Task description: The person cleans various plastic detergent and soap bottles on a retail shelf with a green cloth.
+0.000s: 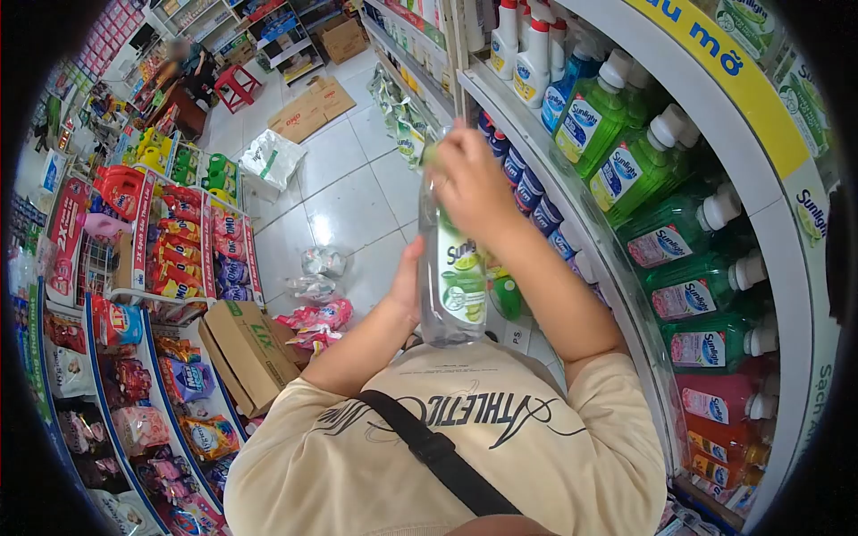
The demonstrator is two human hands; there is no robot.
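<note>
In front of my chest stands a see-through dish soap bottle [454, 277], its green and white Sunlight label facing me. My left hand [408, 281] grips its left side, thumb along the edge, with the other fingers hidden behind it. At the top, my right hand [469, 179] is closed around the neck and cap area. A bit of green shows by those fingers, but the cap itself is mostly covered. Behind the bottle's lower right side, another green item [507, 297] is partly visible.
On my right, a shelf holds several green Sunlight bottles [585, 121] and blue Vim bottles [546, 214]. Racks of pouches [179, 237] line the left. A cardboard box [250, 348], pink packs [323, 317] and a flattened carton [313, 109] lie on the tiles. A person [192, 67] sits far back.
</note>
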